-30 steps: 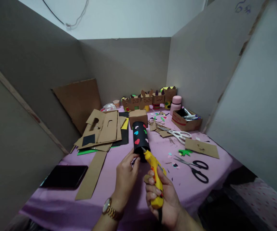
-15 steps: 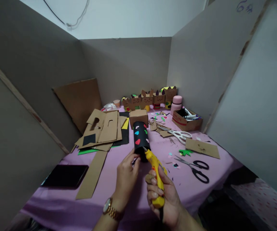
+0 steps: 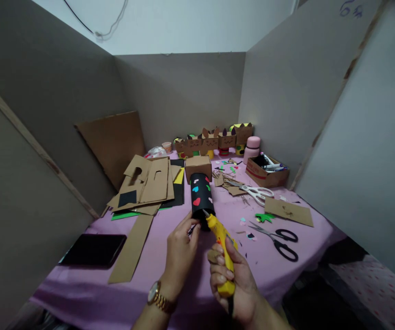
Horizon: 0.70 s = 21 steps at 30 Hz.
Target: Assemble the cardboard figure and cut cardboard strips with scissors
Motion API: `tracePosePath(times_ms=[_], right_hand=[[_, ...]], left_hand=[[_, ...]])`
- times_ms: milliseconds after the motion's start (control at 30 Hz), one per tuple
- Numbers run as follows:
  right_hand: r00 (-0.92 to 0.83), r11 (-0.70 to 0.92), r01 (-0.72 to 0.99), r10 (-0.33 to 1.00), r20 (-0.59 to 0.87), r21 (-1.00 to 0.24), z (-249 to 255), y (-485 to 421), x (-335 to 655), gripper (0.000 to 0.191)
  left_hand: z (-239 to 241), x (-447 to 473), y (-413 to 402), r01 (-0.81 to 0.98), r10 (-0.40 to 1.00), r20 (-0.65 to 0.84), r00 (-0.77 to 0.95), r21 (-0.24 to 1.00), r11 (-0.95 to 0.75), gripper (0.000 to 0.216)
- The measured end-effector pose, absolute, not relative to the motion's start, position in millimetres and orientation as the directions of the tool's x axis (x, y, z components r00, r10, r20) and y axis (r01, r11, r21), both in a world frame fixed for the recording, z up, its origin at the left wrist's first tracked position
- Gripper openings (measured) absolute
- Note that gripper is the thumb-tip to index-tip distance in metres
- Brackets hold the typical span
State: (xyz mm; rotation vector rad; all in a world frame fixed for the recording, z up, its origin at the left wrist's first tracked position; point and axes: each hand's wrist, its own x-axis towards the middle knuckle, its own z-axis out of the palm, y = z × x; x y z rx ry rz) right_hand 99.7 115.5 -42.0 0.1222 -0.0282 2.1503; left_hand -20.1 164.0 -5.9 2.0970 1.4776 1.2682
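Observation:
A black cylinder (image 3: 200, 195) dotted with coloured paper hearts lies on the purple tablecloth (image 3: 170, 284), its open end toward me. My left hand (image 3: 179, 256), with a gold watch on the wrist, pinches the near rim of the cylinder. My right hand (image 3: 233, 284) is wrapped round a yellow glue gun (image 3: 222, 250). A small brown cardboard piece sits under its thumb. The gun's nozzle touches the cylinder's near rim.
Cardboard cut-outs (image 3: 147, 185) and a long strip (image 3: 130, 250) lie at the left beside a black tablet (image 3: 94, 250). Black scissors (image 3: 280, 240), white scissors (image 3: 255, 191), a cardboard box of pens (image 3: 266, 170), a pink bottle (image 3: 251, 149) and cardboard figures (image 3: 214, 141) stand right and behind. Grey partitions enclose the table.

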Motion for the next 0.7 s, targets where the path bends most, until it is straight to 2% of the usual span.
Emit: tracePosePath(times_ms=[433, 600, 700], right_hand=[[-0.574, -0.578, -0.816, 0.813, 0.097, 0.019, -42, 109, 103, 0.023], [-0.569, -0.568, -0.822, 0.82, 0.059, -0.041, -47, 101, 121, 0.022], [-0.528, -0.519, -0.845, 0.848, 0.049, -0.13, -45, 98, 140, 0.021]], left_hand=[[-4, -19, 162, 0.619, 0.871, 0.484, 0.089, 0.658, -0.428, 0.018], [-7, -22, 163, 0.616, 0.86, 0.502, 0.091, 0.651, -0.444, 0.017], [-11, -24, 163, 0.619, 0.855, 0.512, 0.082, 0.647, -0.446, 0.017]])
